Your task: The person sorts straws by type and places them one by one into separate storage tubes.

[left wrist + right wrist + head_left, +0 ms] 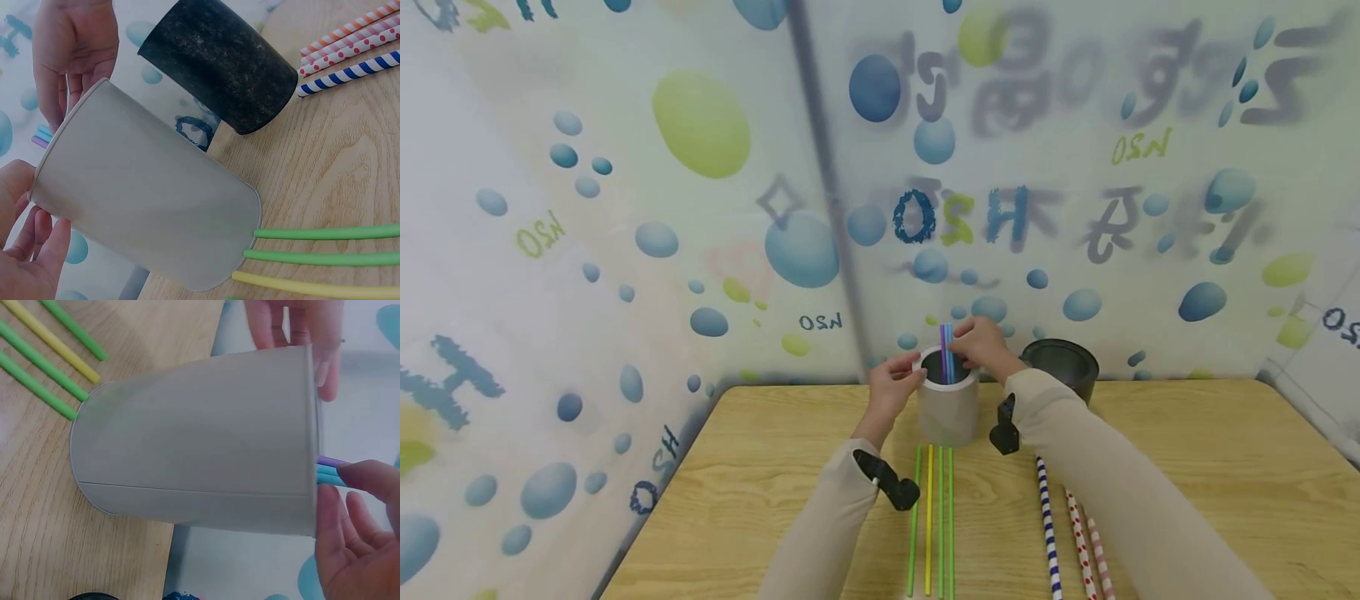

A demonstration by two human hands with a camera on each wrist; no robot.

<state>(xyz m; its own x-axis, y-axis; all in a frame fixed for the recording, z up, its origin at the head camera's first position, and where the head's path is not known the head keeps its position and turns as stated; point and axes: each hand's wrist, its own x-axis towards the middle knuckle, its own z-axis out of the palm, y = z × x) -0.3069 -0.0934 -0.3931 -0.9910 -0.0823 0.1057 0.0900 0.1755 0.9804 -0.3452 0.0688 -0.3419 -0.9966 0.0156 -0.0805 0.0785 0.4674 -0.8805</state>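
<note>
Purple-and-blue straws (947, 357) stand, head view, in white container (948, 417), right grip (983, 343) pinching near upper ends, left grip (894, 386) pinching its rim; left wrist: tips past rim; right wrist: straws between right thumb (372, 478) and fingers (330, 515).

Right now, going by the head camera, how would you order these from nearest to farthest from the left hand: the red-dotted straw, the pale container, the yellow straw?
1. Pale container: touched at its rim by the left hand.
2. Yellow straw: on the table, in front of the container.
3. Red-dotted straw: farther over to the right, also on the table.
</note>
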